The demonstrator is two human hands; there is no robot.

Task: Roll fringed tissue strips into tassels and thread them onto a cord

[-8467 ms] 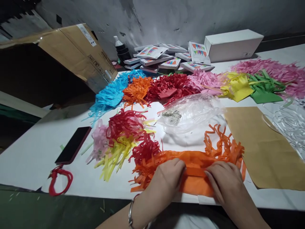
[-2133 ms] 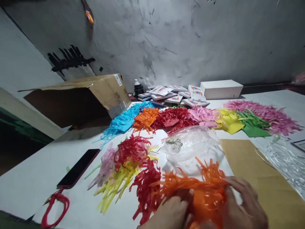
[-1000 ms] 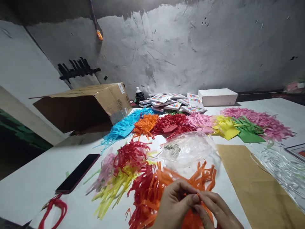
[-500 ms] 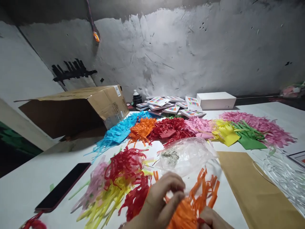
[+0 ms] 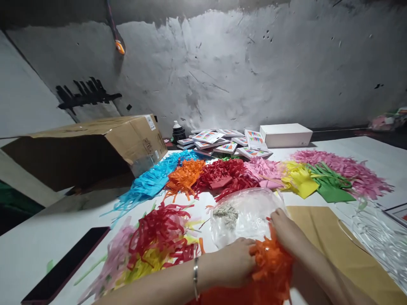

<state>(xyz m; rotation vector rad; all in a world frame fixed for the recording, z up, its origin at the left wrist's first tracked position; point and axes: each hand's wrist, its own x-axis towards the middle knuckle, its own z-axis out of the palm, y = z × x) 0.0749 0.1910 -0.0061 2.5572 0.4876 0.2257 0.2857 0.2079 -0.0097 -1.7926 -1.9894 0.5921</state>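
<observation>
An orange fringed paper tassel (image 5: 271, 264) is bunched up at the near edge of the table. My left hand (image 5: 240, 260), with a bracelet on its wrist, closes around the tassel's left side. Close by, my right hand (image 5: 281, 226) has its fingers pressed together at the top of the orange strips, beside a clear plastic bag (image 5: 251, 212). A small reddish bit shows at its fingertips. Inside the bag lies a greyish clump (image 5: 225, 216). Left of my hands spreads a loose pile of red tissue strips (image 5: 162, 228), with yellow strips (image 5: 146, 264) and pale pink strips (image 5: 117, 250).
Fringed bundles in blue (image 5: 152, 173), orange, dark red (image 5: 222, 176), pink, yellow and green (image 5: 333, 186) line the middle. Behind stand a cardboard box (image 5: 133, 140), flat printed packs (image 5: 225, 146) and a white box (image 5: 286, 134). A phone (image 5: 66, 264), brown paper (image 5: 330, 241) and clear cord (image 5: 378, 233) flank them.
My right hand has moved up and forward toward the plastic bag. My left hand has shifted right, with more forearm showing, and the orange strips are gathered into a bunch. The view has shifted slightly.
</observation>
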